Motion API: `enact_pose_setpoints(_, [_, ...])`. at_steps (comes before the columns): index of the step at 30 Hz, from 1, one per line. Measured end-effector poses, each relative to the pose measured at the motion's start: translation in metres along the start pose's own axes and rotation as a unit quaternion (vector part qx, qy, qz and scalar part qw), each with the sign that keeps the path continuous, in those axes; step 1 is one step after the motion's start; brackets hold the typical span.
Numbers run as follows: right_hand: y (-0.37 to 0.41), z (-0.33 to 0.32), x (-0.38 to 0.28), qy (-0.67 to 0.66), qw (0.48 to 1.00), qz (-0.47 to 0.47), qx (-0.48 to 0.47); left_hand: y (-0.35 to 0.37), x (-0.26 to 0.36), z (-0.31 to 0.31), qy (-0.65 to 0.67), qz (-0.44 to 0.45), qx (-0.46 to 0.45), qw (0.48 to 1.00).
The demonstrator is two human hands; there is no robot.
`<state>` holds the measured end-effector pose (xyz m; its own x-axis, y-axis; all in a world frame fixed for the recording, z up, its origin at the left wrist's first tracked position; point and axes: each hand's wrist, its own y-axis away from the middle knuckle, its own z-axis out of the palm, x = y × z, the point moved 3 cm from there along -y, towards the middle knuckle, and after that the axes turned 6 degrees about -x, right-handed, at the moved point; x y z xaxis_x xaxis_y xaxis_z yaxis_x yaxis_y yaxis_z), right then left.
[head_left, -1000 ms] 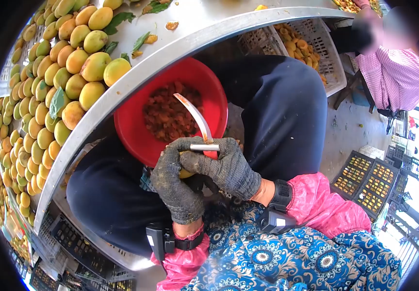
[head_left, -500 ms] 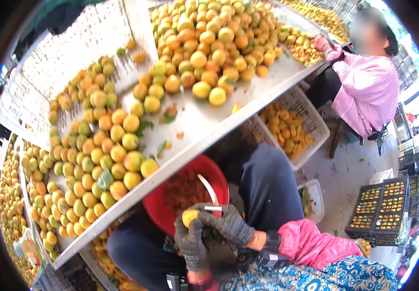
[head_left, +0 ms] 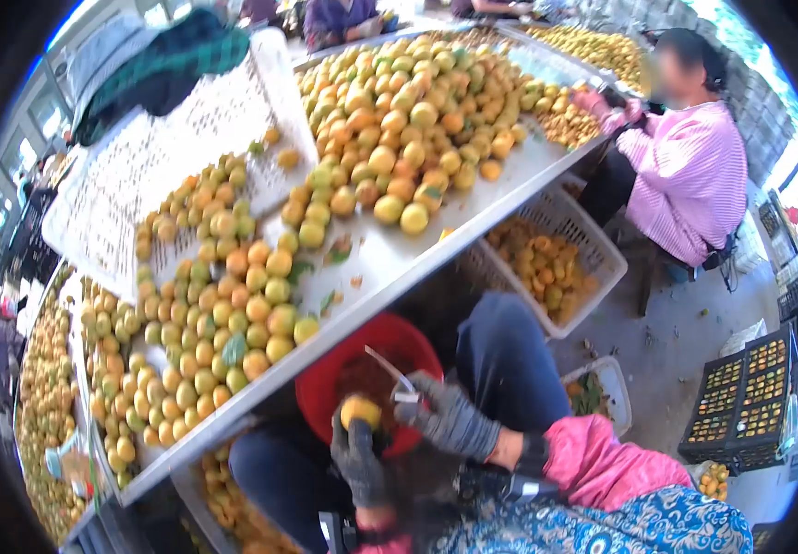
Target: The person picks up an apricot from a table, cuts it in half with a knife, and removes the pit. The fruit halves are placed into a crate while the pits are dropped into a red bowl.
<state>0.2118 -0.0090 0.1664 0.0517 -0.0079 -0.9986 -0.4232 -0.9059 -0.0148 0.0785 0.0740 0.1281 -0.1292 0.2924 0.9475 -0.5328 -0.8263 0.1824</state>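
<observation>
My left hand [head_left: 360, 466], in a dark grey knit glove, is closed around a yellow apricot [head_left: 360, 412] low in front of me. A dark patch shows at the apricot's right side; I cannot make out what it is. My gloved right hand [head_left: 454, 421] grips a knife [head_left: 386, 367] with a thin, pale blade pointing up and left. A gap separates the blade from the apricot. Both hands are over my lap, at the near side of a red basin [head_left: 424, 345] with brownish-orange bits inside.
A metal-edged table [head_left: 390, 265] holds piled apricots [head_left: 233, 309] and a tilted white crate [head_left: 94, 222]. Below its edge stands a white basket [head_left: 606, 242] of orange pieces. A co-worker [head_left: 685, 175] in pink sits at the right, with black crates [head_left: 731, 397] nearby.
My hands have moved apart, and the knife has come away from the apricot. The view has tilted up, showing more of the background. The co-worker remains seated at the table.
</observation>
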Motion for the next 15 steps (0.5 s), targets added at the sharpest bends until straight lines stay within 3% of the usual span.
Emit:
enact_pose_setpoints(2, [0.007, -0.008, -0.003, 0.096, 0.995, 0.035, -0.014, 0.003, 0.004, 0.004, 0.040, 0.014, -0.042, 0.998])
enact_pose_setpoints(4, [0.010, -0.013, -0.021, 0.050, 0.998, -0.002, -0.047, 0.000, 0.004, 0.006, 0.042, 0.073, -0.083, 0.993])
enact_pose_setpoints(15, [0.016, -0.021, -0.021, 0.107, 0.976, 0.012, -0.189, 0.010, 0.019, 0.017, 0.065, 0.009, -0.143, 0.988])
